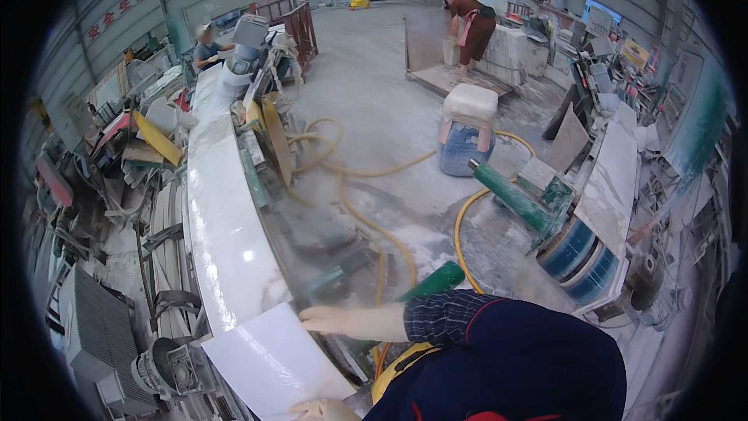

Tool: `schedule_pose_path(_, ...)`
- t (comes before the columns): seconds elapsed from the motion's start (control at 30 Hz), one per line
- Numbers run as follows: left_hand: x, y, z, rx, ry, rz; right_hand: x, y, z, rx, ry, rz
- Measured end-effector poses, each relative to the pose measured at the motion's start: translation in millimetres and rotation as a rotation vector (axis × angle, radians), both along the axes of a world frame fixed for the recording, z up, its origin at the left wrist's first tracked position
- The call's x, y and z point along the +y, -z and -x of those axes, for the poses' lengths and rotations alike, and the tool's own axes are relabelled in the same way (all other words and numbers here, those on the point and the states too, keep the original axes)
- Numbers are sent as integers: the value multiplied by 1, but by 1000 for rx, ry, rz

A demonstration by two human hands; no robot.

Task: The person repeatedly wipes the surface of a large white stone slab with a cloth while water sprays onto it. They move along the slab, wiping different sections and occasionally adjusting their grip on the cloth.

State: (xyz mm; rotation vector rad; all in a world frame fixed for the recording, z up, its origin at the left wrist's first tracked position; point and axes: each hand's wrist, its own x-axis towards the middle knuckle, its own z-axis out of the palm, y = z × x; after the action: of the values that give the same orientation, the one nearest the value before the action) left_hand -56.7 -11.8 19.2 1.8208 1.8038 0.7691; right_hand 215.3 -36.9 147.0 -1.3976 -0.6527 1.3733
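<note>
A flat white stone-like slab (273,359) with straight edges lies tilted across the near end of a long glossy white work surface (234,242). My right hand (321,320), pale and reaching out from a dark striped sleeve, grips the slab's right corner. At the slab's near edge, my left hand (321,410) has hold of it too, with most of that hand cut off by the picture's lower rim. Fingertips of both hands are partly hidden at the slab's edges.
Green cylinders (518,199) and yellow hoses (382,226) lie on the right. A wrapped stool-like block tops a blue barrel (465,148). Left stand a ribbed motor (101,335) and piled scraps. Co-workers (471,27) are farther off, one bending on a low platform.
</note>
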Motion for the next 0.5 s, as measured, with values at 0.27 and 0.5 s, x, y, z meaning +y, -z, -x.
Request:
schedule_pose_path(0.27,-4,3,12,-34,-2,26,38,45,25,279,29,145)
schedule_pose_path(0.5,0,-5,15,-79,6,27,12,-14,54,117,-119,74)
